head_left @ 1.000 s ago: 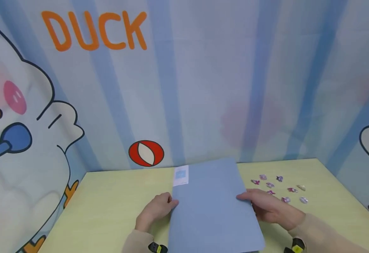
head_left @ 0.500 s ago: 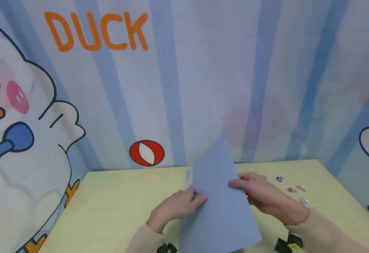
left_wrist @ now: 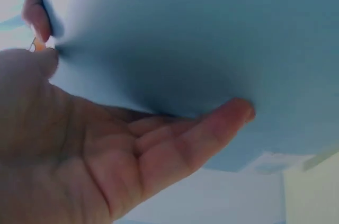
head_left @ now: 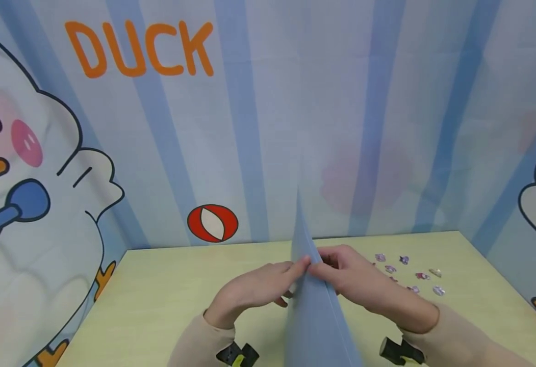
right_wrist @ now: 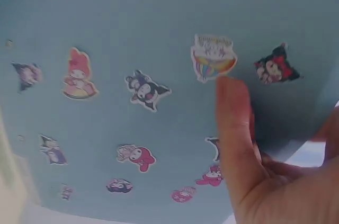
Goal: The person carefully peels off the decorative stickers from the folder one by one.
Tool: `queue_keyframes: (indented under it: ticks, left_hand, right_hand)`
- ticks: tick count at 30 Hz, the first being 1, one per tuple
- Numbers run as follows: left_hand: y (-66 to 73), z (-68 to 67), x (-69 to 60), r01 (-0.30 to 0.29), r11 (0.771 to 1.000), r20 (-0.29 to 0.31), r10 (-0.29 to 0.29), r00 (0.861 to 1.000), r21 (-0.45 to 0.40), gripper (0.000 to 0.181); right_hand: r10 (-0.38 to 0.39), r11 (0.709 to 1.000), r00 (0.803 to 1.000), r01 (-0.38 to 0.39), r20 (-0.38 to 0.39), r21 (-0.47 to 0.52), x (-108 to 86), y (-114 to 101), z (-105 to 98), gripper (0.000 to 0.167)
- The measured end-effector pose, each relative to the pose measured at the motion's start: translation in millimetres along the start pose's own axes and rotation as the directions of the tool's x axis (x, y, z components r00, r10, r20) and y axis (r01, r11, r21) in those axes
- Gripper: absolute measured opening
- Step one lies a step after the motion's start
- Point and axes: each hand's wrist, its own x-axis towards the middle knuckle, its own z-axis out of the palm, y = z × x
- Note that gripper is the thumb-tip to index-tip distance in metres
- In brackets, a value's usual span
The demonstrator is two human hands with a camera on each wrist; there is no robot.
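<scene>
The blue folder stands tilted up, seen nearly edge-on in the head view. My left hand touches its left face, thumb at the upper edge; in the left wrist view the fingers of that hand lie along the blue surface. My right hand pinches the folder's edge from the right, close to my left thumb. Several cartoon stickers cover the face in the right wrist view, where a digit of my right hand presses beside a rainbow sticker.
Small shiny stickers or charms lie scattered on the right of the pale yellow table. Behind it hangs a blue striped cloth with a duck picture and a red ball print.
From lying face-up towards the camera, the folder has turned up to edge-on. Both hands have moved inward and nearly meet at its edge; the white label has gone from the head view.
</scene>
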Motion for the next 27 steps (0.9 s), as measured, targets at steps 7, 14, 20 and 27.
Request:
queue_keyframes:
  ticks: [7, 14, 20, 27]
  left_hand:
    - [12.8, -14.7, -11.8, -0.114, 0.977, 0.103, 0.134, 0.986, -0.181, 0.085]
    - [13.1, -21.3, -16.6, -0.302, 0.893, 0.169, 0.372, 0.913, -0.335, 0.084]
    - [5.9, -17.6, -20.6, -0.389, 0.814, 0.044, 0.450, 0.892, -0.432, 0.056]
    - [-12.0, -7.1, -11.9, -0.364, 0.760, -0.118, 0.360, 0.925, -0.538, 0.052]
  right_hand:
    - [-0.072, 0.909, 0.997, 0.061, -0.011, -0.412, -4.7, -41.2, 13.1, 0.013]
    - [-0.141, 0.801, 0.990, 0.122, 0.013, -0.586, -8.5, -63.5, 27.9, 0.029]
    - [-0.301, 0.590, 0.953, 0.158, -0.033, -0.792, -7.0, -52.8, 46.1, 0.051]
    - [-0.253, 0.586, 0.967, 0.171, 0.022, -0.792, -0.5, -35.4, 50.4, 0.074]
